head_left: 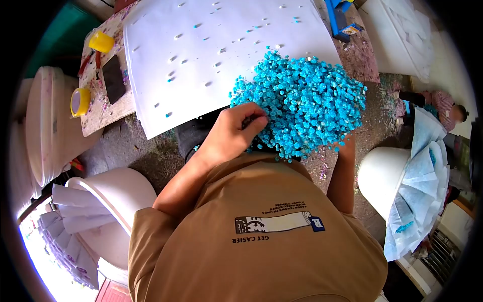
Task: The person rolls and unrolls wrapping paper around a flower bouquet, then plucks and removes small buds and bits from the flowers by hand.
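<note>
A full, round bunch of bright blue baby's breath (309, 103) is held up in front of my brown shirt, above the table's near edge. My left hand (239, 128) is at its left side, thumb and fingers curled together in a pinch against the outer blossoms. Whatever lies between those fingertips is too small or hidden to make out. My right hand (346, 144) reaches under the bunch from the right. Blossoms cover its fingers and the stems, with only a little of the hand showing.
Large white paper (166, 45) dotted with small blue and white blossoms covers the table (95, 118). Yellow tape rolls (102, 42) and a dark phone (113, 79) lie left. White tubs (385, 168) with paper-wrapped bunches (415, 186) flank me. Another person (443, 108) is far right.
</note>
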Motion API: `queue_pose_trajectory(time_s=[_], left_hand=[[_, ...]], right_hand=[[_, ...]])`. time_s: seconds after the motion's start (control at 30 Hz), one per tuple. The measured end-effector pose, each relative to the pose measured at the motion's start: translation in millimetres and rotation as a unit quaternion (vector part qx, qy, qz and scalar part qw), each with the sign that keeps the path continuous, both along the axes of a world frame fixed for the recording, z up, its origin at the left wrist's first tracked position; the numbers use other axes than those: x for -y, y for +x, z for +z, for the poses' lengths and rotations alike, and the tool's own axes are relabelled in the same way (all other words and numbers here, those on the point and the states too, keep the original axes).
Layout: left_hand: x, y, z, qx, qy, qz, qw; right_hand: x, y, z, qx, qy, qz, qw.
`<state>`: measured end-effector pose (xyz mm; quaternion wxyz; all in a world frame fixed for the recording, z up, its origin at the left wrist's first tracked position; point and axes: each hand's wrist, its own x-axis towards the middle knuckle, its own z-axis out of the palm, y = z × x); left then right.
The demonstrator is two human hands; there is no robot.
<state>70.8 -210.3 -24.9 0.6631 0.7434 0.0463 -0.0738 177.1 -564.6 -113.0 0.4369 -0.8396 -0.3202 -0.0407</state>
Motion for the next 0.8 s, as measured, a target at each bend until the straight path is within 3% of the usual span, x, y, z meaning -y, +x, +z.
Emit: queue_pose_trajectory(time_s=[0.03,0.1,0.23,0.27,0.33,0.53,0.67,0.8], left_hand=[[4.0,2.4,6.9,0.027,0.076,0.001,0.997],[10.4,2.7,2.2,0.065,0.109,0.023,0.992],[17.0,3.0,-4.4,0.162,0.202,0.067,0.964],[17.5,3.0,-3.6,0.163,0.203,0.068,0.963],[18.2,2.6,-2.4,0.178,0.223,0.075,0.956],[20.9,3.0,-5.5,0.2,0.283,0.07,0.935],[19.1,3.0,-10.4,0.188,0.3,0.068,0.933],[10.4,-2.7,-9.0,0.106,0.181,0.049,0.977]], right_hand=[[-2.9,-3.3,8.2,-0.062,0.029,0.006,0.998],[-3.6,-5.5,10.5,-0.122,0.058,0.009,0.991],[-17.1,-5.1,18.5,0.027,-0.003,0.037,0.999],[-28.5,-11.0,29.5,-0.089,0.104,0.017,0.99],[-33.5,-12.6,33.5,-0.203,0.208,-0.002,0.957],[-25.6,-7.2,25.4,-0.117,0.123,0.026,0.985],[-29.1,-11.0,30.7,-0.17,0.173,0.021,0.97],[-28.0,-12.5,31.2,-0.171,0.151,0.008,0.974]])
